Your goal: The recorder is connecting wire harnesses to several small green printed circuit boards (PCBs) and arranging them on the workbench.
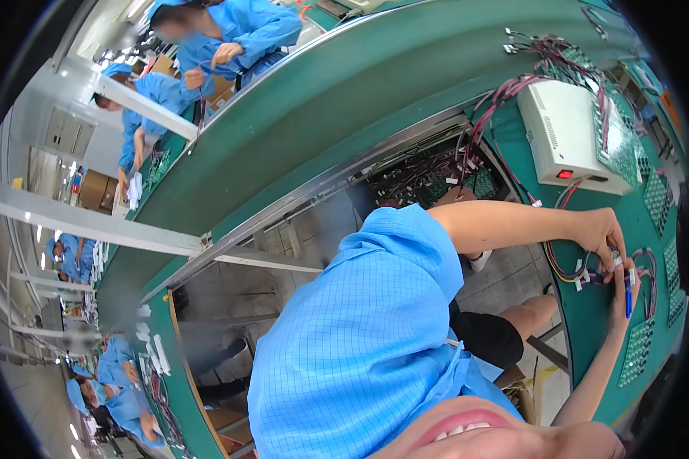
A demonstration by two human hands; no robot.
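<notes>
At the right of the view, both my hands meet over the green bench. My left hand (603, 233) reaches in with its fingers pinched around a small white connector (617, 261). My right hand (622, 294) is closed just beside it, with a blue pen (628, 295) lying along its fingers; its fingers come up to the same connector. Next to my left hand, a bundle of coloured wires (565, 273) with white plugs lies at the bench edge. More dark red and black wires (651, 287) run from my hands toward green circuit boards (637, 352).
A cream power box (563, 138) with a red switch stands on the bench (589, 336), wires and boards heaped on it. Below, a bin (436, 172) holds tangled wires. A long green conveyor belt (321, 99) curves past. Several co-workers in blue (237, 30) sit along its far side.
</notes>
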